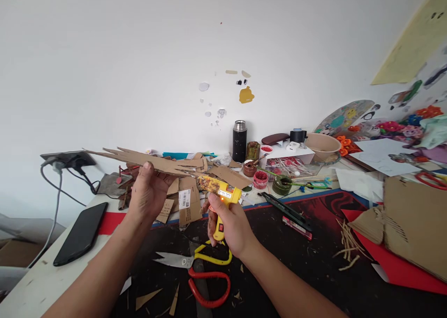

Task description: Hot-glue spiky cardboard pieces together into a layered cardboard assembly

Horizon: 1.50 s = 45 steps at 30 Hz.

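My left hand (150, 187) grips a long strip of cardboard (136, 157) with jagged, pointed ends, held up above the table. In my right hand (226, 220) is a yellow hot glue gun (228, 194), its stained nozzle end turned left toward the strip's right end. A small orange light glows on its body. Whether the nozzle touches the cardboard I cannot tell. Below my hands lies a pair of scissors (186, 260) with one red and one yellow handle, its blades pointing left.
Cardboard scraps (190, 199) pile behind my hands. A black thermos (239, 143) and paint jars (260, 179) stand along the wall. A dark green utility knife (286, 211) lies right of centre. A phone (82, 234) rests at left, near a power strip (70, 159).
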Available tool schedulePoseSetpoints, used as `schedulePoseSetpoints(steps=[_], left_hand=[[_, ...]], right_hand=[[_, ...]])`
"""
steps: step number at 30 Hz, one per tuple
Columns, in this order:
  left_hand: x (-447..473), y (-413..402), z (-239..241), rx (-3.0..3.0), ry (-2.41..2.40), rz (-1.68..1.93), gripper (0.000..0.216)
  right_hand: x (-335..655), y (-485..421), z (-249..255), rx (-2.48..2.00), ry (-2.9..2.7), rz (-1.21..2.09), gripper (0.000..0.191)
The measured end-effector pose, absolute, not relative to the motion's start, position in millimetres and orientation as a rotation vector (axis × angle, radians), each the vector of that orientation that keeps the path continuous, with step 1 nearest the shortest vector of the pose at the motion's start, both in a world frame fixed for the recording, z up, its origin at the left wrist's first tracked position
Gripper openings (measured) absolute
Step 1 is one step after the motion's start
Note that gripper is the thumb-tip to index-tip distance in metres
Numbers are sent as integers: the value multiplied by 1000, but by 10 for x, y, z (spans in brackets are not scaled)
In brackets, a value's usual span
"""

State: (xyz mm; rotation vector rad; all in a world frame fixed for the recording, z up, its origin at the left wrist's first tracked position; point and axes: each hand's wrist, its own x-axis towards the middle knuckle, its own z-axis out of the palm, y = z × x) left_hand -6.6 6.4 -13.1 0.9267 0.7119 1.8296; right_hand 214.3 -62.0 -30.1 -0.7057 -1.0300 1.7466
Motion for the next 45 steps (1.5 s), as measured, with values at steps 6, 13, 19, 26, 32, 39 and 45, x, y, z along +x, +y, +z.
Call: schedulePoseSetpoints(steps=[6,13,19,26,32,39,45], left_hand=[[-72,71,-139,957,754,1839,59],[-23,44,-114,1038,824,1823,63],[25,31,-99,1063,853,1832,68],[57,33,-123,1091,838,1886,62],[37,32,-134,1062,833,1898,61],[29,22,-117,1051,796,1943,55],[48,-3,-64,1090,812,1970,57]], right_hand=[[2146,-617,-295,-718,-1034,1752,72],[2145,-639,-270,-739,-1059,1753,72],[2145,-645,-253,-759,-1077,1758,73],[2138,-645,-260,-783,-1094,1767,73],[2150,-620,-286,-778,-1098,1738,71],[2148,-588,-349,-817,-1084,1735,72],[2143,-574,-361,-840,-1048,1734,71]])
